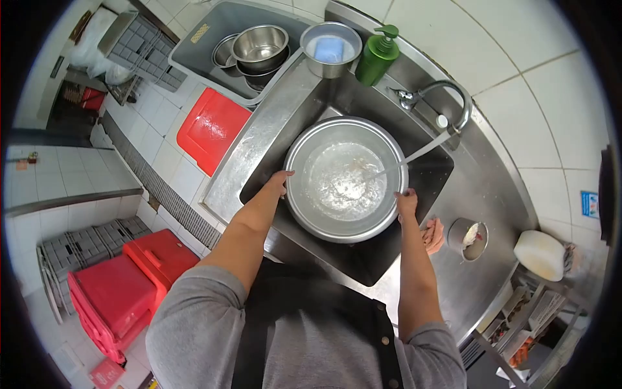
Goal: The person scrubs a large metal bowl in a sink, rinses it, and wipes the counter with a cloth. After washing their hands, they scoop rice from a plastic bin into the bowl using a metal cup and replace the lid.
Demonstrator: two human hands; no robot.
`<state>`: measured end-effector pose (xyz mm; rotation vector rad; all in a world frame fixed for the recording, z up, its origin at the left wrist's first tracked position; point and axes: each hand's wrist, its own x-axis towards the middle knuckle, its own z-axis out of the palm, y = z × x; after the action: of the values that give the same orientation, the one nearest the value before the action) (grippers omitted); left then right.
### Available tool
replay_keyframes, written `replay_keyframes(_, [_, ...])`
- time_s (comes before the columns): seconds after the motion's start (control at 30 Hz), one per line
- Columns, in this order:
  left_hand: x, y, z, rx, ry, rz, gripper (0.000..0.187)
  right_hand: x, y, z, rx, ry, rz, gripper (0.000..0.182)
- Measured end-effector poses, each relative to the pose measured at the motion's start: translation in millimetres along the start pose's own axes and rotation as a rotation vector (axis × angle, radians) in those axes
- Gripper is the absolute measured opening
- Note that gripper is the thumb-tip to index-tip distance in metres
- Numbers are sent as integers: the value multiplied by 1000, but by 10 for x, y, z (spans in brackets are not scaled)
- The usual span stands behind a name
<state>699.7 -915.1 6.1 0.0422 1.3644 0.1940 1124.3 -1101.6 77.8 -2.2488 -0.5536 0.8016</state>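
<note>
A large round metal basin [311, 217] sits in the sink [353, 262] with water in it. Water runs into it from the curved faucet [468, 107], and the surface is bubbling. My left hand [282, 182] grips the basin's rim on the left side. On the right side, my right hand [407, 202] has its fingers closed over the rim. The undersides of both hands' grips are partly hidden. A crumpled pinkish cloth [433, 236] lies on the sink's edge just beside my right forearm.
A green pump bottle [377, 57] and a metal bowl [331, 65] with a blue sponge stand behind the sink. Left of it, a grey tub [214, 55] holds several metal pots, near a red lid [214, 129]. A small metal cup [468, 240] stands on the right counter.
</note>
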Motion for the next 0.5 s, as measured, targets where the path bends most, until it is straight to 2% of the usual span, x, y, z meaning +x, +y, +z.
replay_keyframes(0.03, [5, -62, 58, -13, -5, 6, 49, -150, -261, -149, -110, 19, -67, 25])
replay_keyframes(0.1, [94, -128, 21, -120, -146, 10, 46, -585, -846, -449, -7, 32, -192, 27])
replay_keyframes(0.17, [-179, -90, 137, -26, -132, 26, 47, -862, -1136, -747, 82, 86, -317, 26])
replay_keyframes(0.23, [-700, 10, 276, 407, -134, 271, 46, -1161, -1379, -1080, 87, 183, -294, 21])
replay_keyframes(0.27, [-1052, 103, 373, 446, -105, 343, 38, -1324, -1486, -1234, 133, 223, -258, 19])
replay_keyframes(0.3, [-1389, 209, 426, 455, -106, 352, 38, -1470, -1551, -1355, 181, 264, -221, 17])
replay_keyframes(0.37, [-2026, 424, 522, 540, -211, 552, 28, -1678, -1501, -1560, 242, 284, -183, 16])
replay_keyframes(0.4, [-2316, 511, 581, 476, -236, 650, 22, -1770, -1494, -1593, 292, 296, -141, 16])
replay_keyframes(0.43, [-2614, 617, 624, 493, -241, 657, 22, -1867, -1517, -1558, 307, 308, -138, 16])
replay_keyframes(0.5, [-3096, 857, 708, 268, -245, 726, 24, -2113, -1585, -1424, 421, 322, -103, 11])
